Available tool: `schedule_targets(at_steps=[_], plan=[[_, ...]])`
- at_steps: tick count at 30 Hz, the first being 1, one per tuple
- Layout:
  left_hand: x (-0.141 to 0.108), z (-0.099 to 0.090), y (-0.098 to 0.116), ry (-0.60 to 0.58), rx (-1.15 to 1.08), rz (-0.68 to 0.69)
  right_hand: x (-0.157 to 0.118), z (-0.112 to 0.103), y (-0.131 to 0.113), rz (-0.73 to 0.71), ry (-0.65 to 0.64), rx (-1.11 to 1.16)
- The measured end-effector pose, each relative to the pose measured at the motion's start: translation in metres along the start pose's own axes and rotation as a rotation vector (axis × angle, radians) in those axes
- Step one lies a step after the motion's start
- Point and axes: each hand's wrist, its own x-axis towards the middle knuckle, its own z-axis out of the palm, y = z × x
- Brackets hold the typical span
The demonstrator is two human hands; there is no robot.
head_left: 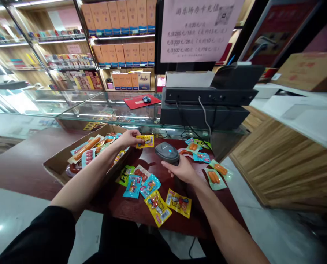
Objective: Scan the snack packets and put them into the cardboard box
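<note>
Left hand (129,138) pinching one yellow snack packet (145,141) at 11 o'clock above the counter (28,165), right hand (181,169) clamped on one grey barcode scanner (167,151), five packets loose at 6 o'clock, one cardboard box (59,161) of snacks at 9.

Head camera looks forward and down, close over the counter (37,161).

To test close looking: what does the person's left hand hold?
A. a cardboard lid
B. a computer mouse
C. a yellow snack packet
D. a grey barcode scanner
C: the left hand pinches a yellow snack packet beside the cardboard box; the scanner is in the right hand.
</note>
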Motion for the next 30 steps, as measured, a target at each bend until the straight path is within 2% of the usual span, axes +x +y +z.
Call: schedule_targets(at_steps=[9,14,19,27,30], plan=[[0.009,0.005,-0.014,-0.094,0.033,-0.011,0.001,0.002,0.005,-0.003,0.019,-0.027],[0.008,0.005,-0.013,-0.091,0.051,-0.019,0.001,0.0,0.006,-0.018,0.028,-0.047],[0.003,0.005,-0.009,-0.06,0.183,0.009,0.002,0.0,0.008,-0.007,0.028,-0.037],[0.01,0.004,-0.017,-0.119,0.045,-0.007,0.001,0.001,0.004,0.034,0.042,0.03],[0.011,-0.001,-0.015,-0.093,0.03,-0.007,0.002,0.0,0.006,0.043,0.045,0.019]])
